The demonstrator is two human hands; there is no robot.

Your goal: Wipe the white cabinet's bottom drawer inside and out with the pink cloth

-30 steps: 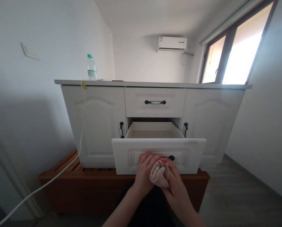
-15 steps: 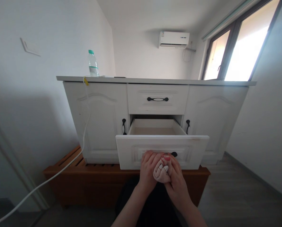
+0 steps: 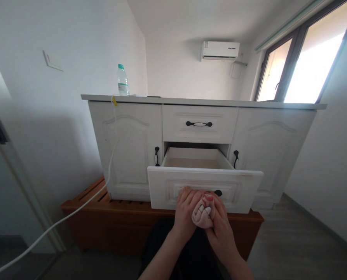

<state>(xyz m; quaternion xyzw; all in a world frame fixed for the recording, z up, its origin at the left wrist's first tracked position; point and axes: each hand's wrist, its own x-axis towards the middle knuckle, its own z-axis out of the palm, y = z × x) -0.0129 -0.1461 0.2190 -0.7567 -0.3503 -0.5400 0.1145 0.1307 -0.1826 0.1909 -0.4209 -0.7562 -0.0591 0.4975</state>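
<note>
Hands [image 3: 185, 216] shifted rightward in view, pink cloth [image 3: 201, 218] between them.

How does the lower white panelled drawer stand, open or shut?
Open: the white panelled drawer juts from the white cabinet, its pale interior showing.

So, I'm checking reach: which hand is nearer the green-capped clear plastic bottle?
Left. The left hand is below and right of the bottle; the right hand sits farther right.

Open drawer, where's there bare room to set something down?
The visible drawer floor looks bare between side walls and back wall; the front panel hides the nearest part. Crowded: the panel's middle, by the left hand, right hand and pinkish bundle.
</note>
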